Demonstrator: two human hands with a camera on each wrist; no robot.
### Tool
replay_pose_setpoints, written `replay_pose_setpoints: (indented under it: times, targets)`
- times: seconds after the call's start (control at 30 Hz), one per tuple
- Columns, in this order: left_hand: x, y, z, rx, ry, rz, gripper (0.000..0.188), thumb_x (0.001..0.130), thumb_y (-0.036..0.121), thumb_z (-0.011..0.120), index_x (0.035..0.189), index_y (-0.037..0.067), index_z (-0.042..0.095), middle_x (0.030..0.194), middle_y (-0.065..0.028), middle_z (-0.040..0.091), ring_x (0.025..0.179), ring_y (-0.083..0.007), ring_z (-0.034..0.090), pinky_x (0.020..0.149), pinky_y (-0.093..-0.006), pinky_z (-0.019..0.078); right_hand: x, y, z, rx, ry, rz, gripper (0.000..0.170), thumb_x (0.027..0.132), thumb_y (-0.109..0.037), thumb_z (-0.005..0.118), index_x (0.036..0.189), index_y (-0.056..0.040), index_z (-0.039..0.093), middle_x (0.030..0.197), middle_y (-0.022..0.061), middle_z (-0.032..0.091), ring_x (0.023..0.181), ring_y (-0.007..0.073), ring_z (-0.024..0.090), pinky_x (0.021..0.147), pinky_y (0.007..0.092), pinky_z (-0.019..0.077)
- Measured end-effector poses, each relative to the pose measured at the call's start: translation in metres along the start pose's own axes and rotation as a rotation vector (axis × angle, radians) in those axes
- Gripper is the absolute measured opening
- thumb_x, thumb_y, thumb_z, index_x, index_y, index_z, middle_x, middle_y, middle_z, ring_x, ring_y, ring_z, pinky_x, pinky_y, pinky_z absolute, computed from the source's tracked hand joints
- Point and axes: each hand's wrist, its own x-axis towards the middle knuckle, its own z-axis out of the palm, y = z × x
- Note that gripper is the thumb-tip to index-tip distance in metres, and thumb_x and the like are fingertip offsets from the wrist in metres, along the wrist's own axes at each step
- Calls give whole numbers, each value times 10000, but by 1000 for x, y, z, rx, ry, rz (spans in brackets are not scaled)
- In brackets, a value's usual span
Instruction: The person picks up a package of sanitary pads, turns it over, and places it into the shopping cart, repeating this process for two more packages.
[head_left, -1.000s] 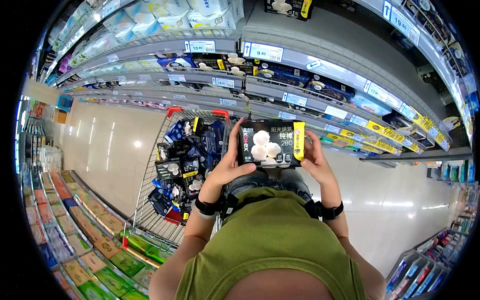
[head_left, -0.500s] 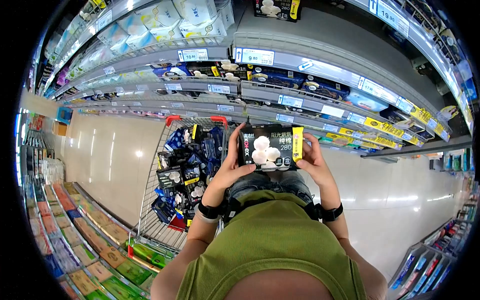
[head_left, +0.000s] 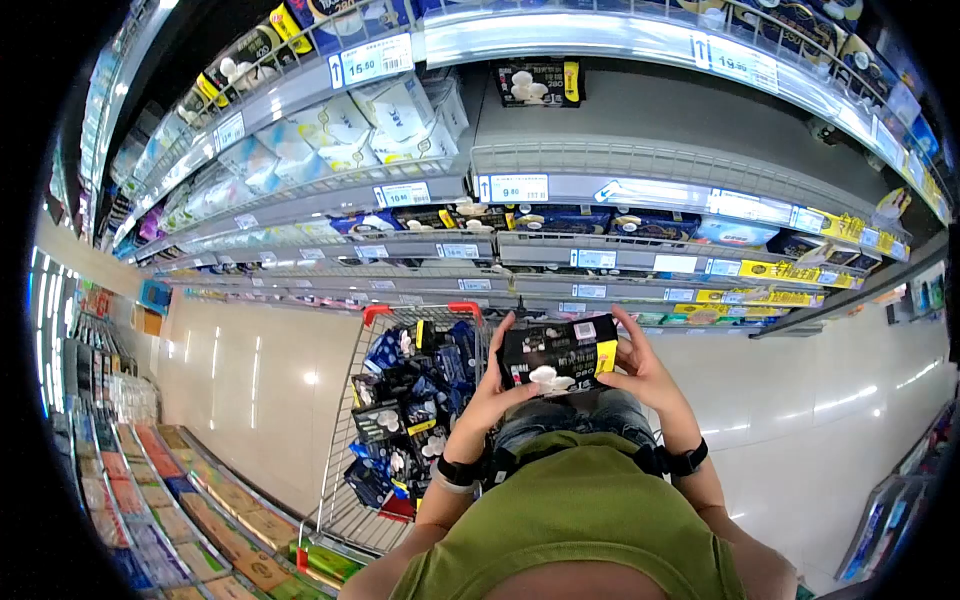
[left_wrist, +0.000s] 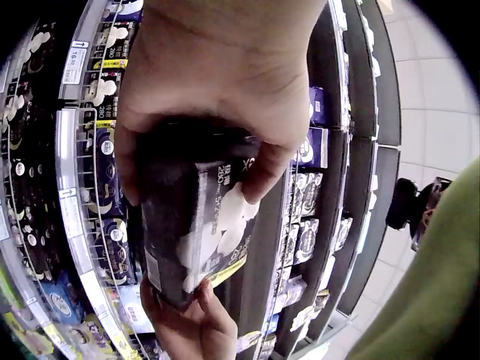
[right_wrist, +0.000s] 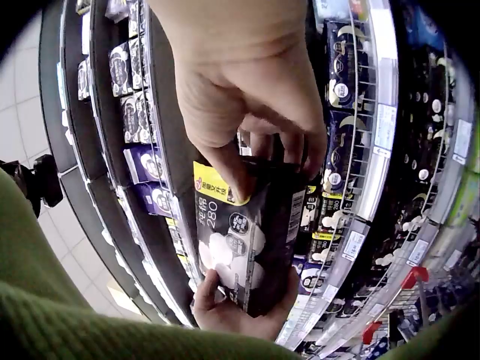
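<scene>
A black package [head_left: 560,357] with white cotton flowers and a yellow strip is held between both hands in front of the body. The left hand [head_left: 490,395] grips its left end, thumb on the front face. At the right end the right hand [head_left: 645,375] pinches it near the yellow strip. In the left wrist view the left hand [left_wrist: 217,82] spans one end of the package [left_wrist: 199,217]. The right wrist view shows the right hand [right_wrist: 247,97] with its thumb on the yellow corner of the package [right_wrist: 244,232], fingers behind.
A shopping cart [head_left: 335,470] filled with black and blue packages stands at the left of the body. Ahead run tiered shelves [head_left: 640,185] with price tags, one black package [head_left: 538,84] standing on an upper one. Low displays of colourful packs [head_left: 205,515] line the lower left.
The head view has tilted up, so the shelves, cart and hands sit lower in it. The package has been tipped so that its top side with a barcode shows. Both hands keep their hold.
</scene>
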Motion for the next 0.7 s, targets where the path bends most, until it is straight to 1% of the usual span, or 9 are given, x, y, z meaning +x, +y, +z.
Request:
replay_pose_setpoints:
  times: [0.17, 0.23, 0.3, 0.33, 0.43, 0.5, 0.53, 0.63, 0.7]
  targets:
    - [-5, -4, -6, -51, -69, -141, 653, 622, -41, 616, 1182, 39, 289, 1101, -47, 395, 1016, -130, 379, 874, -272, 287, -3, 21, -10, -105, 32, -35, 667, 658, 2, 613, 1217, -77, 258, 1134, 99, 426, 1035, 179, 412, 880, 310, 303]
    - [0, -7, -10, 25, -80, -72, 608, 592, -34, 647, 1124, 51, 365, 1141, -73, 379, 1062, -164, 361, 890, -299, 281, 3, 7, -5, -172, -6, -99, 556, 637, 11, 620, 1126, -55, 363, 1135, 97, 431, 1048, 206, 411, 893, 312, 293]
    - [6, -5, -11, 397, -166, 250, 578, 566, -3, 673, 1083, 78, 427, 1194, -114, 343, 1146, -235, 284, 924, -349, 235, 7, 7, -4, -185, -59, -191, 503, 618, 56, 594, 1068, -56, 399, 1192, 101, 370, 1097, 221, 365, 906, 317, 282]
    - [7, -6, -12, 384, -146, 290, 485, 555, 37, 687, 1000, 99, 505, 1242, -149, 284, 1194, -305, 184, 948, -384, 176, 8, 1, 0, -219, -37, -177, 524, 612, 90, 554, 1083, -69, 389, 1213, 97, 335, 1121, 222, 333, 911, 325, 276]
    - [9, -8, -20, 383, -99, 436, 405, 565, 61, 686, 942, 104, 545, 1269, -149, 247, 1204, -322, 145, 954, -398, 147, 9, 9, -1, -238, 6, -145, 703, 566, 161, 530, 1173, -109, 302, 1195, 120, 336, 1140, 216, 306, 916, 298, 272]
    - [9, -5, -17, 410, -43, 454, 315, 566, 68, 684, 862, 108, 583, 1276, -149, 234, 1202, -325, 153, 952, -399, 153, 13, 11, 0, -15, 24, -44, 702, 657, 55, 500, 1248, -144, 179, 1189, 140, 334, 1121, 232, 332, 890, 329, 323]
    - [9, -4, -15, 396, 6, 459, 295, 558, 61, 684, 835, 110, 593, 1276, -147, 237, 1204, -324, 150, 952, -407, 148, 8, 2, -1, 402, -36, 130, 609, 765, -119, 437, 1273, -155, 104, 1185, 153, 332, 1089, 248, 368, 833, 365, 384]
    - [9, 6, -10, 399, 61, 473, 231, 557, 48, 672, 771, 113, 614, 1290, -146, 206, 1204, -322, 156, 942, -408, 173, 13, -9, 2, 578, -74, 240, 546, 817, -264, 356, 1278, -163, 83, 1206, 157, 300, 1054, 265, 400, 770, 403, 426]
    - [8, 19, -10, 743, -88, 590, 200, 577, 53, 659, 762, 119, 624, 1308, -147, 146, 1203, -321, 158, 942, -382, 191, 13, -2, -2, 541, -101, 316, 602, 801, -197, 435, 1280, -126, 79, 1237, 143, 256, 1074, 243, 373, 833, 361, 379]
